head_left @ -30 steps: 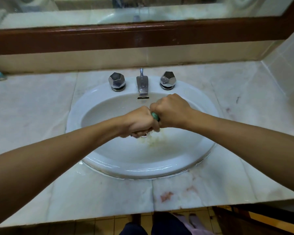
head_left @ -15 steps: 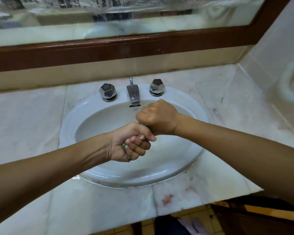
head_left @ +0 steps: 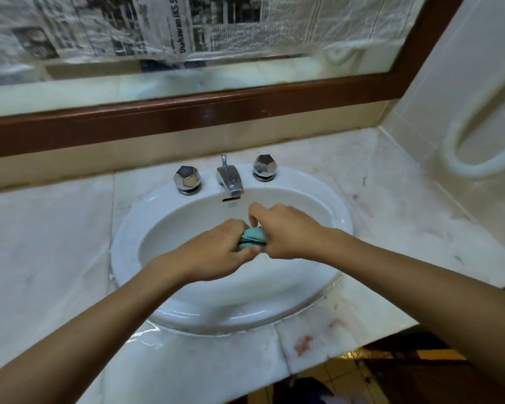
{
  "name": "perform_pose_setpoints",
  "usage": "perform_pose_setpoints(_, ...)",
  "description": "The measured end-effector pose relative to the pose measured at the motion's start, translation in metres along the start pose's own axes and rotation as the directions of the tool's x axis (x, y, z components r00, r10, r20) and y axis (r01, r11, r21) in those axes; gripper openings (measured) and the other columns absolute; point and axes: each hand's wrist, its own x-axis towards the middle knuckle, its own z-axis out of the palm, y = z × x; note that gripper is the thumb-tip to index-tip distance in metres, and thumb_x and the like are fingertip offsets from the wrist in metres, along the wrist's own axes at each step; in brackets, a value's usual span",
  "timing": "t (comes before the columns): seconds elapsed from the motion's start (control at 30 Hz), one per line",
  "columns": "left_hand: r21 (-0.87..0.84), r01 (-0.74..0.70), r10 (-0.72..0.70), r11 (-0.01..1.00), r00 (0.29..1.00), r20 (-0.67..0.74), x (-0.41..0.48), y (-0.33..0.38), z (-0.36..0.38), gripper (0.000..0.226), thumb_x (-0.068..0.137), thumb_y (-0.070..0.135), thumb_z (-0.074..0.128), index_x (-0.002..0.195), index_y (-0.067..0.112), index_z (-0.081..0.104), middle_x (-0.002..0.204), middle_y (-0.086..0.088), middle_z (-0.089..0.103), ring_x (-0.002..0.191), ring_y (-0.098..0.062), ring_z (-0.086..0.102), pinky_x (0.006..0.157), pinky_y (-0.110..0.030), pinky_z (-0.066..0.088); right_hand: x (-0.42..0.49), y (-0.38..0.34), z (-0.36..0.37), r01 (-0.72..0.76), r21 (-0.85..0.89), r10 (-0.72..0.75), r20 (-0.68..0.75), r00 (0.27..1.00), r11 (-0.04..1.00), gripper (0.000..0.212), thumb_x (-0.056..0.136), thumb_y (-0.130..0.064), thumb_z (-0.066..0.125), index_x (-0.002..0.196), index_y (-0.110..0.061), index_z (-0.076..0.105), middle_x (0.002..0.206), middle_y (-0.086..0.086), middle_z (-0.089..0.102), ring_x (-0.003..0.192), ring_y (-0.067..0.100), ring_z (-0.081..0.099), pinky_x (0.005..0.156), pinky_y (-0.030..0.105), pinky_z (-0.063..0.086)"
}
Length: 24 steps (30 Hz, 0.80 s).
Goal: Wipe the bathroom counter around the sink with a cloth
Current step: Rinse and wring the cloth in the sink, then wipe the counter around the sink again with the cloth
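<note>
Wringing a small bunched teal cloth over the white oval porcelain sink.
The 2 hands, left hand and right hand, curl round the wad and pinch it between them, probably so drips fall below the grip; the stained pale marble counter flanking it looks not yet wiped.

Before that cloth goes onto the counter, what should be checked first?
1. Grip: ok. The left hand and right hand both grip the cloth over the sink.
2. Spread for wiping: not ok. The cloth is a tight wad.
3. Wrung enough: cannot tell.
4. Water off: ok. Nothing runs from the faucet.
5. Surface clean: not ok. A reddish stain marks the counter front right of the sink, and a wet patch lies by the front rim.
</note>
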Motion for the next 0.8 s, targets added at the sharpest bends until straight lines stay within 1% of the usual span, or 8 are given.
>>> perform_pose_setpoints(0.07,0.039,-0.085,0.086,0.996,0.996,-0.014,-0.006,-0.008,0.012,0.037,0.095,0.056,0.041,0.118,0.029,0.051,0.105,0.006,0.049,0.094,-0.016,0.050,0.085,-0.038,0.043,-0.007,-0.001,0.004,-0.124,0.220,0.090,0.157,0.983,0.968,0.044,0.077,-0.026,0.075,0.106,-0.019,0.042,0.086,0.005,0.056,0.057,0.019,0.054,0.041,0.027,0.044)
perform_pose_setpoints(0.13,0.128,-0.206,0.220,0.970,0.970,-0.107,-0.007,-0.017,0.023,0.044,0.093,0.058,0.039,0.121,0.028,0.056,0.104,0.005,0.049,0.092,-0.018,0.050,0.079,-0.037,0.042,-0.016,0.007,0.008,-0.237,0.435,0.118,0.284,0.952,0.869,0.044,0.074,-0.025,0.080,0.103,-0.017,0.048,0.080,0.005,0.058,0.049,0.017,0.051,0.040,0.024,0.040)
perform_pose_setpoints(0.27,0.245,-0.394,0.451,0.886,0.855,-0.256,-0.006,-0.023,0.036,0.034,0.083,0.050,0.053,0.101,0.027,0.069,0.092,0.004,0.059,0.074,-0.023,0.055,0.060,-0.036,0.046,-0.040,0.024,0.022,-0.357,0.765,0.040,0.400,0.916,0.535,0.016,0.086,-0.012,0.069,0.098,-0.006,0.061,0.076,0.013,0.064,0.054,0.021,0.058,0.050,0.029,0.046)
perform_pose_setpoints(0.37,0.328,-0.439,0.533,0.837,0.790,-0.302,0.003,-0.012,0.039,0.021,0.079,0.040,0.066,0.096,0.028,0.072,0.086,0.005,0.061,0.071,-0.022,0.056,0.056,-0.033,0.044,-0.056,0.038,0.034,-0.407,0.867,0.052,0.410,0.911,0.286,0.016,0.091,-0.006,0.061,0.101,0.005,0.064,0.086,0.021,0.067,0.066,0.023,0.065,0.061,0.028,0.053)
perform_pose_setpoints(0.5,0.239,-0.406,0.471,0.882,0.778,-0.415,0.020,0.011,0.063,0.041,0.075,0.028,0.076,0.114,0.028,0.066,0.100,0.004,0.062,0.081,-0.021,0.056,0.064,-0.037,0.047,-0.078,0.072,0.045,-0.417,0.908,0.142,0.408,0.902,0.038,0.020,0.091,-0.005,0.060,0.105,0.007,0.066,0.087,0.017,0.068,0.070,0.020,0.066,0.065,0.026,0.055)
perform_pose_setpoints(0.63,-0.056,-0.272,0.229,0.961,0.890,-0.394,0.032,0.047,0.111,0.066,0.081,0.038,0.064,0.143,0.039,0.040,0.133,0.013,0.043,0.116,-0.005,0.044,0.097,-0.028,0.040,-0.115,0.137,0.050,-0.332,0.917,0.334,0.390,0.858,-0.219,0.024,0.090,-0.003,0.060,0.109,0.011,0.065,0.097,0.025,0.070,0.077,0.027,0.070,0.067,0.030,0.057)
perform_pose_setpoints(0.7,-0.211,-0.186,0.105,0.960,0.933,-0.345,0.047,0.069,0.135,0.064,0.082,0.044,0.053,0.144,0.040,0.037,0.137,0.016,0.039,0.124,-0.003,0.040,0.103,-0.025,0.037,-0.129,0.179,0.046,-0.265,0.943,0.541,0.332,0.773,-0.201,0.024,0.092,-0.003,0.058,0.111,0.010,0.065,0.097,0.023,0.070,0.079,0.028,0.067,0.067,0.029,0.055)
perform_pose_setpoints(0.8,-0.247,-0.101,0.017,0.964,0.947,-0.320,0.077,0.100,0.162,0.060,0.081,0.040,0.051,0.141,0.031,0.046,0.139,0.011,0.042,0.126,-0.011,0.043,0.106,-0.032,0.039,-0.137,0.250,0.041,-0.330,0.930,0.844,0.040,0.535,0.165,0.034,0.096,-0.006,0.053,0.130,-0.004,0.058,0.115,0.014,0.065,0.092,0.026,0.061,0.076,0.028,0.046)
